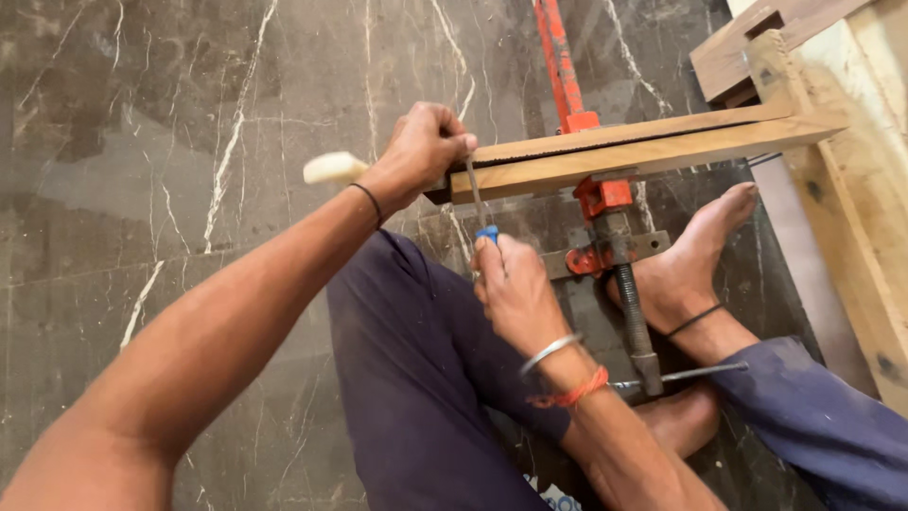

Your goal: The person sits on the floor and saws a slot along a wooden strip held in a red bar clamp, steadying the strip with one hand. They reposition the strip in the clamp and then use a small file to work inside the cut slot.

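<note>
Now gripping a pale-handled tool [333, 167] in the fisted left hand [423, 149], pinching a blue-handled chisel [480, 206] with the right hand [515, 293] against brown, clamp-held wooden strips [634, 151].

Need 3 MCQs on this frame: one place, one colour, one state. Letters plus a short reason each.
1. Where does the left hand rest?
A. on the end of the wooden boards
B. on the floor
C. on the knee

2. What colour is the bar clamp?
A. green
B. red-orange
C. yellow

3. How is the blue-handled tool held?
A. lying loose on the floor
B. gripped in the right hand, shaft up against the boards
C. tucked under the foot

Answers:
1 A: the fist sits closed on the board end.
2 B: its bar and jaw are red-orange.
3 B: the fingers wrap the handle and the metal shaft reaches the board edge.
</note>
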### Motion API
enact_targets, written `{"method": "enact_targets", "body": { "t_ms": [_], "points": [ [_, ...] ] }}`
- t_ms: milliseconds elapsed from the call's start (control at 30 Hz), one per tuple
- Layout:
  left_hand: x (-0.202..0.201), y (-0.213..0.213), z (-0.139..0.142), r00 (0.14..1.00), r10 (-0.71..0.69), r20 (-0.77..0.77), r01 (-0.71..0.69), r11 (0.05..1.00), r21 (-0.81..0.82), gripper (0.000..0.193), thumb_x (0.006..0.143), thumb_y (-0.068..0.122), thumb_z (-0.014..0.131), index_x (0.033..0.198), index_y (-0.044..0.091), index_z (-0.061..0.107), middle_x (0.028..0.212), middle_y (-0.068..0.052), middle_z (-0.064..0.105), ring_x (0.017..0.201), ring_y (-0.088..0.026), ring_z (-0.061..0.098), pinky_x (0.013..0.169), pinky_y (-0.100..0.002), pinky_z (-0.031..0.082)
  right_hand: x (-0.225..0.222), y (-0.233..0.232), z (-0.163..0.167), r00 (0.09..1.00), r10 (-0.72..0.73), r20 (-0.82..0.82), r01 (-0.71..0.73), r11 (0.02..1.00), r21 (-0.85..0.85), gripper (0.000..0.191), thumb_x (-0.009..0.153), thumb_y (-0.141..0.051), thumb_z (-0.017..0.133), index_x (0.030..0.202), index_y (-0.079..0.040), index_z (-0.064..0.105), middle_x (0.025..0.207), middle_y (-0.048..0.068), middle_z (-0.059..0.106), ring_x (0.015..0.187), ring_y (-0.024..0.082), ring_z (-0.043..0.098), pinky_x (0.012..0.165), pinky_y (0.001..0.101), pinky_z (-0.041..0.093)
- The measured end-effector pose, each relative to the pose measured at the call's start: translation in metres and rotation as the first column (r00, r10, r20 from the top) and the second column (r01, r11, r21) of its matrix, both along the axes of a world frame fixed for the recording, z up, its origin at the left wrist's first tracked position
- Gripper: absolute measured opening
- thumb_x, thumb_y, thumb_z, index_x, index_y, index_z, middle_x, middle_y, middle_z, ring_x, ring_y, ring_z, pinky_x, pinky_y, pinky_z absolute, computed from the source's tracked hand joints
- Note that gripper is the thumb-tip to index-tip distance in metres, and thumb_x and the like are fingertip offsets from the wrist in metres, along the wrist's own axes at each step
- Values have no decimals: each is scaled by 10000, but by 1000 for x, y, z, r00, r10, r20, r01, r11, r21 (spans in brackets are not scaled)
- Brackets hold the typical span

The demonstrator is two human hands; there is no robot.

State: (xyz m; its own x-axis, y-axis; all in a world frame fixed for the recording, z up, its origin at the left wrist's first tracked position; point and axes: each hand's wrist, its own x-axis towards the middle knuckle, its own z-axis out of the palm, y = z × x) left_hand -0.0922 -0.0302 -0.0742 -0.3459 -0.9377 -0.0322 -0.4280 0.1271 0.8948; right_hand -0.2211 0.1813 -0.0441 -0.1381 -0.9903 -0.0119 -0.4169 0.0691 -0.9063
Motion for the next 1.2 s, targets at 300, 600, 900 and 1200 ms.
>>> {"method": "enact_targets", "body": {
  "t_ms": [300, 600, 900, 1200],
  "points": [
    [-6, -19, 35, 999, -26, 30, 20, 983, 182, 244, 898, 175, 780, 786, -21, 686, 658, -71, 616, 553, -152, 561, 482, -355, 429, 4, -39, 21, 998, 57, -25, -58, 998, -5, 414, 1058, -300, 431, 804, -26, 610, 569, 90, 560, 487, 213, 568, 516, 391, 462],
    [-11, -24, 23, 988, 127, 93, -132, 990, 44, 216, 810, 211, 802, 733, 22, 732, 666, -73, 716, 622, -131, 649, 580, -339, 527, 2, -51, 12, 995, 98, -29, -100, 990, -101, 421, 1132, -293, 428, 826, -40, 568, 638, 58, 513, 489, 199, 467, 497, 392, 382],
    [-1, 6, 13, 998, 27, 58, -26, 999, -24, 156, 797, 189, 804, 764, 44, 757, 653, -72, 722, 623, -104, 689, 581, -311, 544, -5, -10, 8, 997, 45, 58, -49, 997, 61, 412, 1105, -324, 449, 824, -45, 562, 579, 51, 490, 441, 175, 447, 449, 387, 365],
    [-4, -2, 28, 997, -66, -31, 68, 996, 64, 186, 802, 173, 797, 710, 13, 775, 652, -79, 722, 621, -122, 659, 580, -331, 530, -1, -17, 35, 983, 52, 174, -75, 988, 131, 414, 1077, -326, 456, 800, -41, 573, 527, 15, 476, 394, 139, 469, 380, 334, 387]
  ]
}}
